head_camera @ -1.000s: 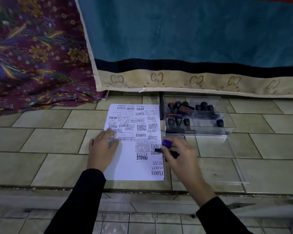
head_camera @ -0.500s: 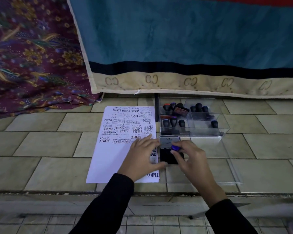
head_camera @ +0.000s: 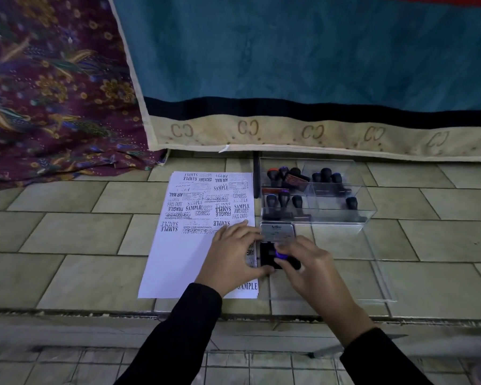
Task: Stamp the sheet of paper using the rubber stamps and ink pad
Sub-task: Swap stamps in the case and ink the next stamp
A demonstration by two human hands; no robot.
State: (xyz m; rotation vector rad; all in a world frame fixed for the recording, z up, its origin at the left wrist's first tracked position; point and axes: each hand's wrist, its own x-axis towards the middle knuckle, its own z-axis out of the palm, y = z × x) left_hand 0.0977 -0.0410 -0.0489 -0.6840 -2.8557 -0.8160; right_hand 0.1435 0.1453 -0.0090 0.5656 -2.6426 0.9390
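A white sheet of paper (head_camera: 175, 254) lies on the tiled floor, its upper half and right edge covered with black stamp prints. Right of it sits the open ink pad (head_camera: 268, 255), its grey lid (head_camera: 277, 232) flipped up. My right hand (head_camera: 311, 269) holds a black rubber stamp with a purple top (head_camera: 282, 257) down on the pad. My left hand (head_camera: 235, 258) rests on the sheet's right edge, its thumb against the pad's left side. A clear plastic box (head_camera: 364, 201) beyond the pad holds several more black-handled stamps.
The box's clear lid (head_camera: 372, 276) lies flat on the tiles to the right of the pad. A blue mattress with a beige border (head_camera: 289, 132) and a patterned purple cloth (head_camera: 53, 107) bound the far side. A floor step edge (head_camera: 95, 312) runs below the sheet.
My left hand slid from the sheet's left side to its right edge beside the ink pad. My right hand carried the stamp off the paper and onto the pad.
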